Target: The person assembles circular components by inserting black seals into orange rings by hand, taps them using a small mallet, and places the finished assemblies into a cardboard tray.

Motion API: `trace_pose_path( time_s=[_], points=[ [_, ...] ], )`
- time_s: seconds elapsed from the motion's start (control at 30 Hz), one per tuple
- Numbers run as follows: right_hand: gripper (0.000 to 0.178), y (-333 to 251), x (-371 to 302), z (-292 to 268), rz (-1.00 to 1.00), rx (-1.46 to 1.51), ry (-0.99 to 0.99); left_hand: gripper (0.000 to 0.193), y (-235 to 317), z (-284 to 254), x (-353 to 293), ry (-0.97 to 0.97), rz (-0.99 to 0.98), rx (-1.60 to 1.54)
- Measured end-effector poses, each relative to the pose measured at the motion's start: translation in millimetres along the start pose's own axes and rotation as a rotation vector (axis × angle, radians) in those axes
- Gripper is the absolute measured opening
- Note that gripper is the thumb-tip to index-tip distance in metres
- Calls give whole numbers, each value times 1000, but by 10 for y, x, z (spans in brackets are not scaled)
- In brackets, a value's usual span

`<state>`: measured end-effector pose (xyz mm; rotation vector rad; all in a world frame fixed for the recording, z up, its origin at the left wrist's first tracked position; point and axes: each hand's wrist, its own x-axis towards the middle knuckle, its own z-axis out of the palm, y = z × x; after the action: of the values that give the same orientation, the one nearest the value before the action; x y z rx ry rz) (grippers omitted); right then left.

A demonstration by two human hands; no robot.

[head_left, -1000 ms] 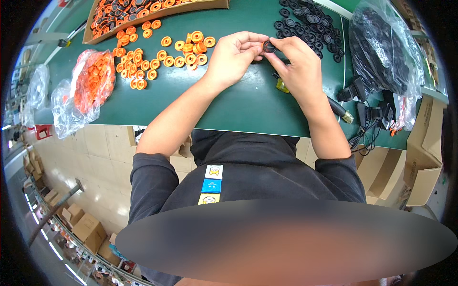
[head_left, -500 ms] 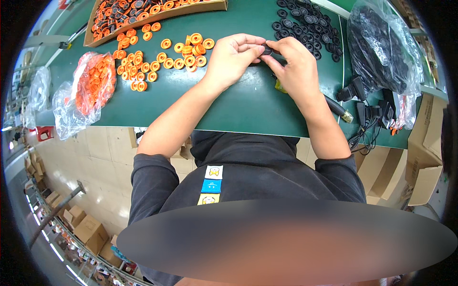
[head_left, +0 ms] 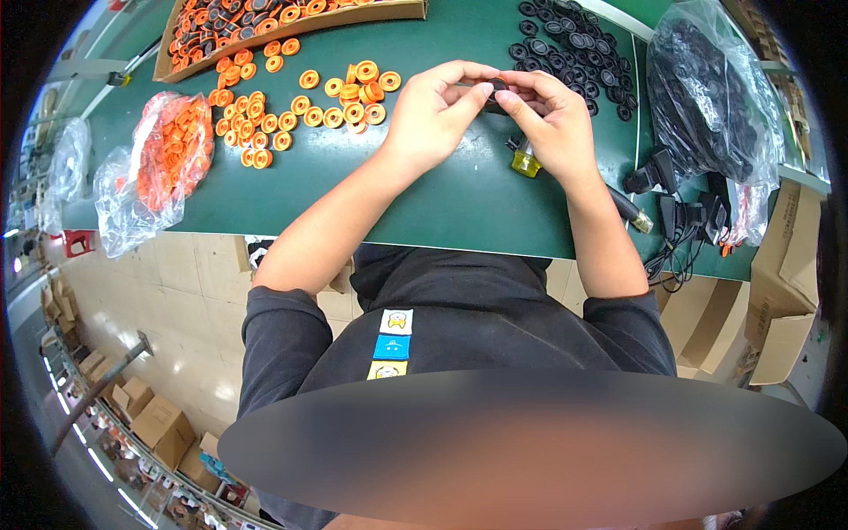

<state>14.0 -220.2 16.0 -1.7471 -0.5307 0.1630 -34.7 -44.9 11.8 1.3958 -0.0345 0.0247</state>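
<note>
Over the table, my left hand (head_left: 431, 115) and my right hand (head_left: 556, 122) meet, fingertips pinching a small black ring (head_left: 497, 86) between them. A little orange shows at its far edge; fingers cover most of it. Left of my hands lie loose orange wheels (head_left: 353, 113), some stacked. Beyond my right hand spreads a pile of black rings (head_left: 579, 41). A tool with a yellow-green end (head_left: 526, 162) lies beneath my right hand, partly hidden by it.
A shallow cardboard box (head_left: 300, 24) at the far left holds orange wheels, many with black rings. A clear bag of orange parts (head_left: 177, 146) sits at left; a bag of black parts (head_left: 707, 97) stands right. Black adapters and cables (head_left: 680, 221) lie near the right edge of the green table (head_left: 291, 203).
My right hand has turned a little and its fingers have shifted on the black ring. More of the yellow-green tool end now shows beneath it. The ring stays between both hands.
</note>
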Motion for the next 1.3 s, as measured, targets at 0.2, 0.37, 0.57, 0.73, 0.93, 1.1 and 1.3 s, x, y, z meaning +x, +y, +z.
trace_pose_path(
  time_s=[0.2, 0.37, 0.57, 0.73, 0.93, 1.1, 1.3],
  points=[
    [25, -9, 1, -19, 127, 68, 3, 23, 79, 26, -23, 50, -3, 222],
    [24, -11, 6, -45, 187, 149, -29, 20, 1, 22, 4, 46, -79, -7],
    [21, -52, 11, -64, 243, 210, -64, 18, -86, 17, 32, 56, -115, -27],
    [20, -61, 38, -89, 267, 220, -81, 19, -27, 1, 42, 46, -181, -126],
    [25, -27, 37, -102, 222, 233, -91, 21, -13, 0, 36, 50, -167, -172],
    [24, -104, 24, -92, 246, 247, -91, 21, -50, -15, 49, 58, -164, -179],
    [33, -7, 16, -95, 180, 346, -120, 22, -32, -6, 50, 32, -136, -207]
  ],
)
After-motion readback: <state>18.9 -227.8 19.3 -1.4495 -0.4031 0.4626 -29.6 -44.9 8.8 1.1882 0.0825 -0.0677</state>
